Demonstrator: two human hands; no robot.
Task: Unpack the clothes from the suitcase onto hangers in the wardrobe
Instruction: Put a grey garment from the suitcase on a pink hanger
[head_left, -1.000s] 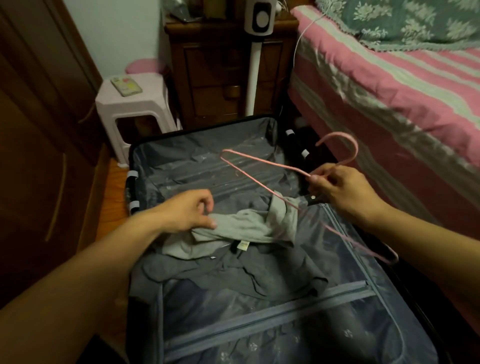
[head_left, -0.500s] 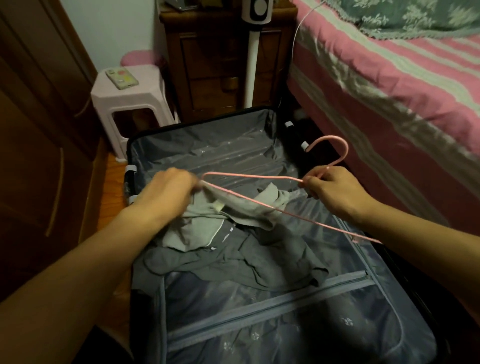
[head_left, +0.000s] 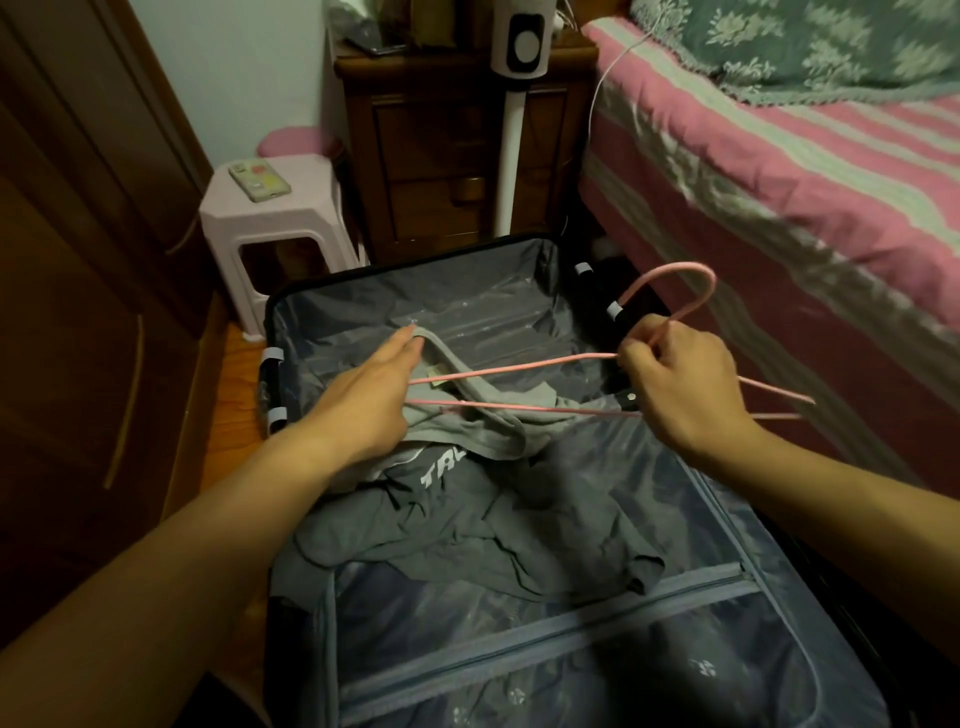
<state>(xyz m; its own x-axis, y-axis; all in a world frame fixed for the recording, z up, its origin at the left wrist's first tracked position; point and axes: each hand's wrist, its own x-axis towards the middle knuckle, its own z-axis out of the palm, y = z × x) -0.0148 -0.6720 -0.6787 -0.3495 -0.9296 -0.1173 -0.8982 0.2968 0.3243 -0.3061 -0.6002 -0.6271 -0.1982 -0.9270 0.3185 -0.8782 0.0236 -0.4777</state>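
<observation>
Gripping pink hanger (head_left: 524, 366) neck, right hand (head_left: 685, 384); left hand (head_left: 363, 400) pinching grey shirt (head_left: 467, 431) collar.

Clothes (head_left: 467, 525) in suitcase (head_left: 571, 649), bed (head_left: 779, 171) right

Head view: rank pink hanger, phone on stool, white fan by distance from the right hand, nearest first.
1. pink hanger: held in the right hand at the hook's base.
2. white fan: beyond the suitcase, by the nightstand.
3. phone: far left, on the pink stool.
</observation>
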